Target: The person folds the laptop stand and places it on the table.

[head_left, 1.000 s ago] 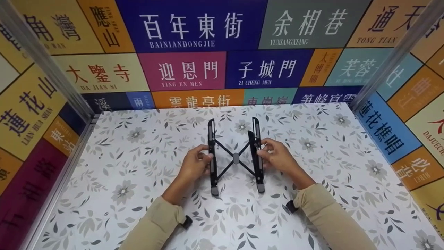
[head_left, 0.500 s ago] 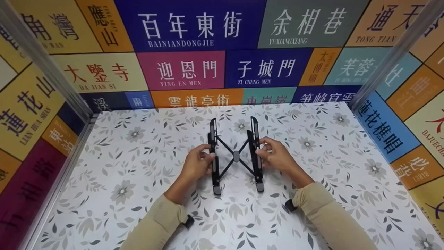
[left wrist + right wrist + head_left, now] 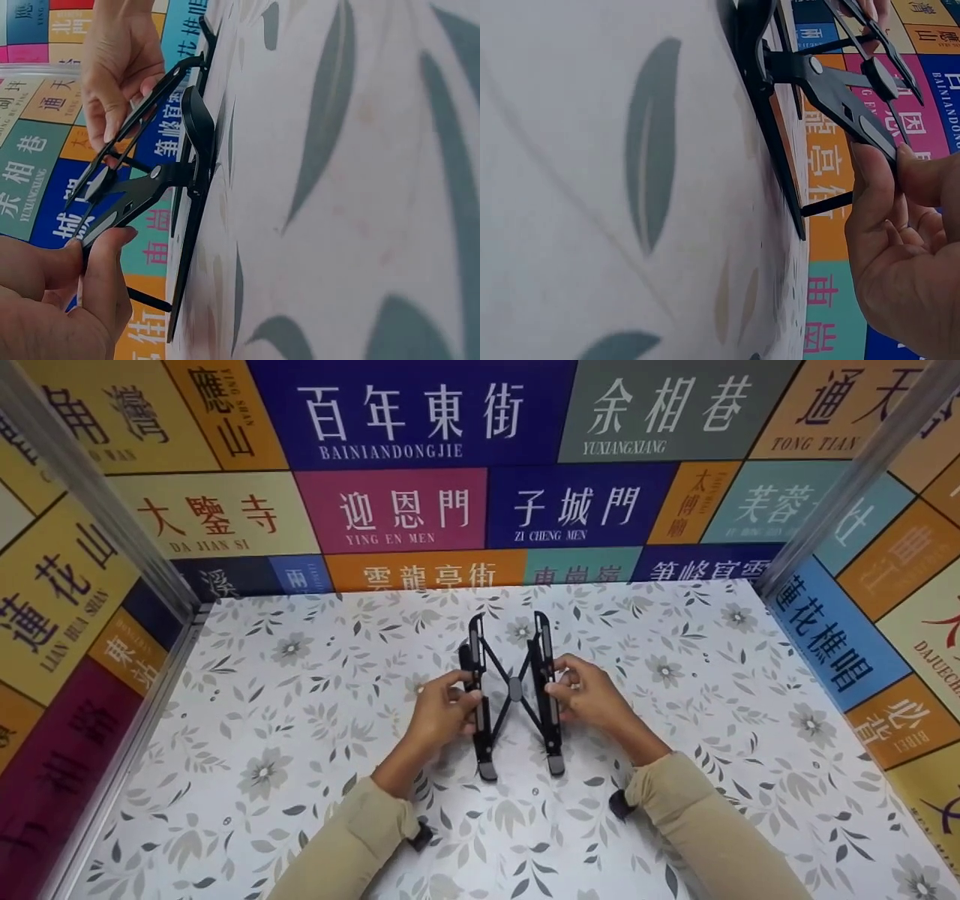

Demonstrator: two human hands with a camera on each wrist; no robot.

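On the patterned tabletop, left hand and right hand pinch a black stand — which partly hides them.

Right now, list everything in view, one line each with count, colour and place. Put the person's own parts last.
Folding X-braced stand: 1, black with grey parts, mid-table between the hands
Flat floral-patterned tabletop: 1, white and grey, beneath the stand
Upright lettered walls: 3, multicoloured, back, left and right of the tabletop
Straight corner posts: 2, grey, back corners
Small black blocks: 2, black, one beside each cuff
Long fabric sleeves: 2, beige, near edge
Left hand: 1, bare, pinching the stand's left side
Right hand: 1, bare, pinching its right side
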